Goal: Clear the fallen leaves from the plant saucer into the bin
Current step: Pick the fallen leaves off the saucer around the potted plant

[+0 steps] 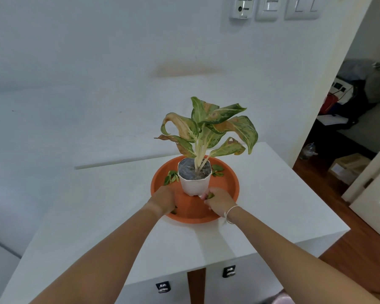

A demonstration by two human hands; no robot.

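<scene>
Head view shows us mid-gathering: our right hand (219, 199), at lower centre of the frame, has its fingers pinched on small green fallen leaves (210, 195) beside the white plastic plant pot (194, 183). Our left hand (164, 199) rests in the round orange plastic saucer (228, 183) on the white counter (272, 194); whether its fingers are apart we cannot tell. More leaves lie left (171, 177) and right (217, 170) of the pot. Next, we judge, those need collecting; no bin is visible.
</scene>
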